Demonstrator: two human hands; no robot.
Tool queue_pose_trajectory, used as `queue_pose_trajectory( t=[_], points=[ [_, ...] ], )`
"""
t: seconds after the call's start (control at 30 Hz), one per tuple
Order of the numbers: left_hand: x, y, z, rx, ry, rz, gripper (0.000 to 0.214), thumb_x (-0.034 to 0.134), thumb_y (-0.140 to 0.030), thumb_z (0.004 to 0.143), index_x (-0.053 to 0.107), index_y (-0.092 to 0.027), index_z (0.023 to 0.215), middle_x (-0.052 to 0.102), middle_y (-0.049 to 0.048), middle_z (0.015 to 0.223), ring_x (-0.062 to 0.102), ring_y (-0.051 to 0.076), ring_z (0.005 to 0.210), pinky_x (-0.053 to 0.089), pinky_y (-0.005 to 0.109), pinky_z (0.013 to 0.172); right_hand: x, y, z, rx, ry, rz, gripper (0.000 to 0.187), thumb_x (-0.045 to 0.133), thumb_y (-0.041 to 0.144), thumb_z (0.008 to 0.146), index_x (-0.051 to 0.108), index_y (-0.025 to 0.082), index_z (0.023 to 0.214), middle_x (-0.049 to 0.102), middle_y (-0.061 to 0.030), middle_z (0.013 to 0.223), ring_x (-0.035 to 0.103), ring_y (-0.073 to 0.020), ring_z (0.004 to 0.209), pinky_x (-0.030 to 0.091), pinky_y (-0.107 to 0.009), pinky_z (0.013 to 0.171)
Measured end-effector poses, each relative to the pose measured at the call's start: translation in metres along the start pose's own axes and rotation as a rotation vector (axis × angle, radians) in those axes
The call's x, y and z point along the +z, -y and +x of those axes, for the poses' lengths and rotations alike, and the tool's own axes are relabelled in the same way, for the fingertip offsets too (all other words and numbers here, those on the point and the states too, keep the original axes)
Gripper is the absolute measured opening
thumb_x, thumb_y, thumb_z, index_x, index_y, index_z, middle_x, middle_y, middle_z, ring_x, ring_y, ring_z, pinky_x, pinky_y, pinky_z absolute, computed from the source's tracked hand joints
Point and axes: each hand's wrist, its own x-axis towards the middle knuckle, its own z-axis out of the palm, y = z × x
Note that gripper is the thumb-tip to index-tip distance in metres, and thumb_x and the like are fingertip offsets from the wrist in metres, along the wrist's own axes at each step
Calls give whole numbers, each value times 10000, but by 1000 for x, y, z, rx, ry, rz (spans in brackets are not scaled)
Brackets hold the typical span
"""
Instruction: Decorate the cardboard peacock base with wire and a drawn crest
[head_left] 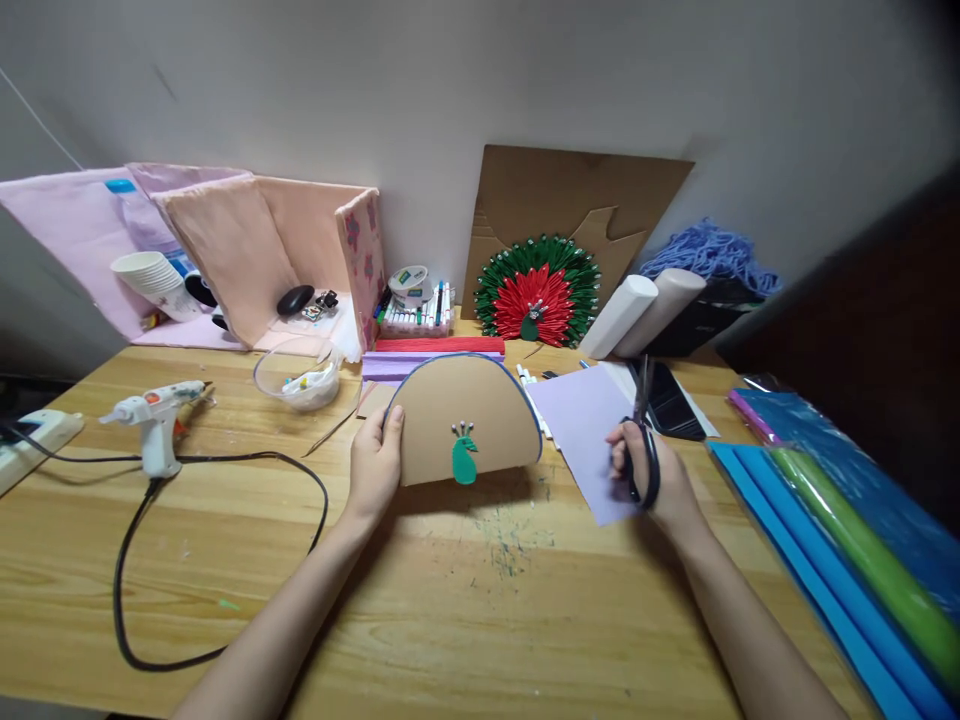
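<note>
My left hand (377, 462) grips the left edge of a half-round cardboard piece (431, 420), thumb on its face. The cardboard tilts up off the table and has a dark blue line along its curved edge. On it sits a green peacock cutout (464, 462) with small beaded crest stalks. My right hand (652, 470) is closed around the black handles of a pair of scissors (643, 478), blades pointing away from me. Under the scissors lies a sheet of light purple paper (574, 430).
A glue gun (159, 420) with a looping black cord stands left. Behind are a clear bowl (300, 375), a marker box (412, 318), a red-and-green peacock (536, 295) and white rolls (622, 315). A phone (673, 400) and rolled coloured sheets (832, 560) lie right.
</note>
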Motion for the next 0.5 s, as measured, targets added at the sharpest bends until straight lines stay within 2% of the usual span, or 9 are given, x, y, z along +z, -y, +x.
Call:
queue_pose_trajectory(
  t=[0.07,0.17,0.23,0.33,0.4,0.5],
  points=[
    [-1,-2,3,9,-2,-1,376,442,-435,869,622,-158,1049,665,73,1013,575,199,991,439,283,841,-19,-10,11,-50,-117,-419,454,452,632,774,563,192,778,570,-46,612,550,-191,549,362,-259,464],
    [0,-9,11,39,-26,-29,374,450,-428,864,615,-156,1061,644,79,1076,546,204,1056,424,288,871,-34,-20,21,10,-102,-779,373,474,539,774,606,192,815,634,-90,674,593,-252,636,354,-286,503],
    [4,-17,19,36,-22,-61,378,463,-428,851,621,-143,1041,654,82,1036,560,210,1016,435,294,846,-36,-24,24,50,-26,-849,323,495,482,760,612,189,828,662,-105,735,615,-270,694,372,-296,534],
    [13,-32,35,12,-14,-118,334,463,-380,833,636,-131,972,672,65,932,586,197,895,453,286,788,-35,-28,25,46,56,-826,294,525,421,741,604,174,880,677,-115,838,627,-271,775,409,-307,601],
    [21,-44,44,34,-37,-150,298,449,-335,823,636,-136,943,674,48,904,587,185,864,453,274,779,-34,-31,25,29,70,-805,293,527,397,747,598,162,909,668,-121,883,624,-273,813,426,-321,651],
    [36,-56,52,107,-41,-135,279,436,-317,821,629,-144,926,668,40,902,581,180,875,447,261,778,-32,-34,24,-71,40,-808,260,553,348,742,602,141,892,622,-148,961,593,-289,922,429,-353,770]
  ],
)
